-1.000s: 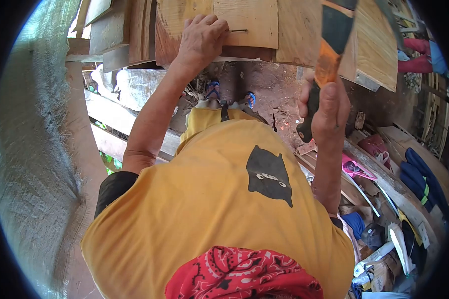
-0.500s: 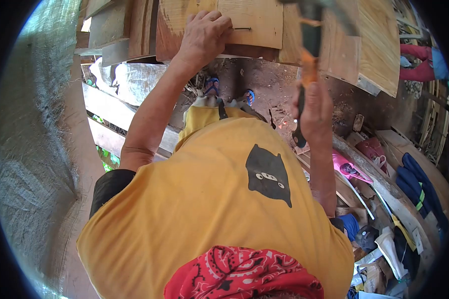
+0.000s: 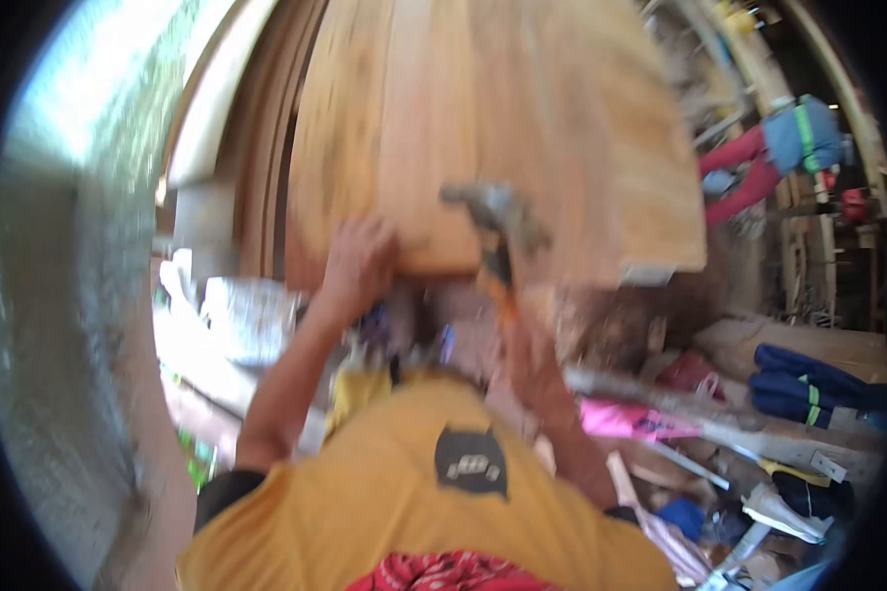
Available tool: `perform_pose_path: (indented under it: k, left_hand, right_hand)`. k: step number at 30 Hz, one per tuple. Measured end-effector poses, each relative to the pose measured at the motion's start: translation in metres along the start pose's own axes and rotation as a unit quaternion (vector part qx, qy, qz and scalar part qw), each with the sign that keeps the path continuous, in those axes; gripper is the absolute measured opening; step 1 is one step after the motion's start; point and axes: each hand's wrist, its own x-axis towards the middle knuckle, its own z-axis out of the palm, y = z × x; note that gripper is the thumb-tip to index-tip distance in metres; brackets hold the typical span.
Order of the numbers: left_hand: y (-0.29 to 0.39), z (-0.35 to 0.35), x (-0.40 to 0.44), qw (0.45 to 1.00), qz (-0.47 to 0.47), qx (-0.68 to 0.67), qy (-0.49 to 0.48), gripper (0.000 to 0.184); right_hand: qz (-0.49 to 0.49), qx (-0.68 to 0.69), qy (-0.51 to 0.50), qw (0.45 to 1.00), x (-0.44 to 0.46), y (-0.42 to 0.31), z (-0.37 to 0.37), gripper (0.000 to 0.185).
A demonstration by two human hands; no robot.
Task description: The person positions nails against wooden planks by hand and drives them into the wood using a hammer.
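Observation:
My right hand (image 3: 528,347) is closed around the handle of a hammer (image 3: 499,258), whose blurred metal head stands in front of the wooden boards near their front edge. My left hand (image 3: 358,261) is at that edge on the boards (image 3: 429,148), left of the hammer, its fingers curled. Motion smears those fingers, and whatever may be between them does not show. The boards lie side by side, forming a broad wooden surface.
Darker planks (image 3: 253,187) stand along the left side. At the right are navy cloth (image 3: 808,384), a pink cloth (image 3: 636,419) and assorted clutter. Another person (image 3: 798,138) is at the upper right. A pale sheet (image 3: 79,295) hangs on the far left.
The view has tilted up, showing more of the boards. The hammer has come down and left, nearer my left hand. The nail seen earlier beside my left fingers cannot be made out now.

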Motion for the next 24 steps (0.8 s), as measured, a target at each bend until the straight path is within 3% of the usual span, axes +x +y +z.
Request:
perform_pose_path:
  k: [4,7,8,9,12,19,23,24]
  left_hand:
    - [0.003,-0.003,0.006,1.000,-0.014,-0.001,-0.002,0.012]
    - [0.005,-0.006,0.005,1.000,-0.012,-0.007,-0.001,0.012]
    - [0.007,-0.006,0.005,1.000,-0.015,-0.014,0.004,0.011]
    - [0.011,-0.007,0.003,1.000,-0.016,-0.021,0.006,0.010]
    - [0.009,-0.010,0.009,1.000,-0.012,-0.011,0.017,0.009]
    - [0.024,-0.003,0.001,0.997,-0.047,0.059,-0.008,0.008]
    - [0.016,-0.014,0.011,0.999,-0.031,0.017,-0.041,0.008]
    - [0.013,-0.017,0.015,0.999,-0.024,0.003,-0.046,0.007]
  right_hand:
    - [-0.063,-0.102,0.015,0.993,0.003,0.013,0.009,0.028]
    - [-0.016,-0.155,-0.013,0.988,0.010,0.052,0.018,0.023]
    - [-0.060,-0.168,0.009,0.984,0.007,0.060,0.020,0.023]
    - [-0.100,-0.179,0.034,0.978,-0.002,0.067,0.025,0.024]
    - [-0.096,-0.131,0.044,0.986,0.007,0.046,0.023,0.028]
    - [0.012,-0.010,-0.036,0.999,-0.008,0.068,0.010,0.053]
    - [0.155,0.101,-0.058,0.981,-0.024,0.056,0.004,0.054]
    - [0.147,0.100,-0.054,0.983,-0.023,0.060,0.003,0.054]
